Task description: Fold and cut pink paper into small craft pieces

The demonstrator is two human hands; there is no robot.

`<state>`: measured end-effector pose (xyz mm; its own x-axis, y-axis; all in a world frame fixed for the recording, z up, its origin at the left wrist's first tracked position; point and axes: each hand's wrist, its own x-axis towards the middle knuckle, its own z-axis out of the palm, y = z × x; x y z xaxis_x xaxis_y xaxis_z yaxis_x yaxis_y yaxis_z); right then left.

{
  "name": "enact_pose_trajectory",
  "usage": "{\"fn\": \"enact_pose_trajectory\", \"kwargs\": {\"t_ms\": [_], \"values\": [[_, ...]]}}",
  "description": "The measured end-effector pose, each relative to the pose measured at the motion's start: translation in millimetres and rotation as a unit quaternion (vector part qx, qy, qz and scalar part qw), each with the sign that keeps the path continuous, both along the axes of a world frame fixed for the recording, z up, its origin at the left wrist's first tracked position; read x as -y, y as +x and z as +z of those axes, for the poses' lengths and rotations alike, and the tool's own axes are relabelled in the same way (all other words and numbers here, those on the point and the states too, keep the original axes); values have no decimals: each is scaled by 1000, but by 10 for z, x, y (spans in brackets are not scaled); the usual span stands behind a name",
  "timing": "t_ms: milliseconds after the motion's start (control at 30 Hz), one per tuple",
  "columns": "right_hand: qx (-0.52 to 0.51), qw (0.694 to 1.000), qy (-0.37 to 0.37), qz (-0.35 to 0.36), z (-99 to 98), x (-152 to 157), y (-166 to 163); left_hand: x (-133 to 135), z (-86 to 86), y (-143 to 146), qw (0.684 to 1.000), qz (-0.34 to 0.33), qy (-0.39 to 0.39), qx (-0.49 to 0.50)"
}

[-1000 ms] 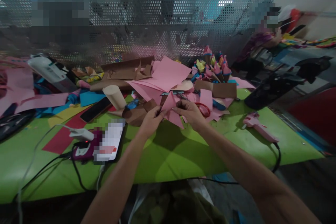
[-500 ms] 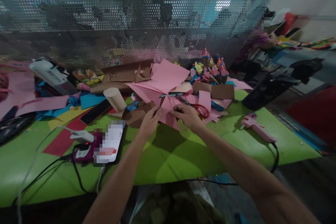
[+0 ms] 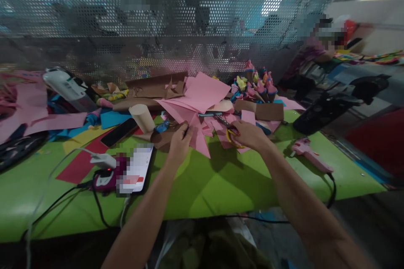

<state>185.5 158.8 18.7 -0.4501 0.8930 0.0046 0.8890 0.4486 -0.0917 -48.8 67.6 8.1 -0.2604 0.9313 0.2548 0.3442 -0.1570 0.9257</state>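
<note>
My left hand (image 3: 179, 141) is closed on a folded pink paper piece (image 3: 200, 138), pinching its upper edge just above the green table cover (image 3: 221, 180). My right hand (image 3: 249, 134) is off the paper and closed around the handles of a pair of scissors (image 3: 227, 128). The blades point up and left over pink scraps. Brown paper pieces (image 3: 164, 136) lie just beyond my left hand.
A pile of pink sheets (image 3: 202, 90) and brown card lies behind. A pink glue gun (image 3: 307, 153) lies at right; a phone (image 3: 135, 170) with charger cables sits at left. A card tube (image 3: 142, 117), paper cones (image 3: 255, 82) and a perforated screen stand beyond. Another person (image 3: 315, 46) sits far right.
My right hand let go of the pink paper and moved right onto the scissors, closing on their handles. My left hand kept the paper and lowered it towards the table.
</note>
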Motion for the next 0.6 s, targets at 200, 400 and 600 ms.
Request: {"fn": "enact_pose_trajectory", "kwargs": {"t_ms": [200, 400, 600], "values": [[15, 998, -24, -52, -6, 25, -81, -7, -5, -21, 999, 14, 39, -21], [-204, 971, 32, -124, 153, 50, 187, 11, 12, -35, 998, 34, 60, -3], [-571, 786, -230, -59, 131, 325, 255, 13, 15, -9, 996, 34, 74, 38]]}}
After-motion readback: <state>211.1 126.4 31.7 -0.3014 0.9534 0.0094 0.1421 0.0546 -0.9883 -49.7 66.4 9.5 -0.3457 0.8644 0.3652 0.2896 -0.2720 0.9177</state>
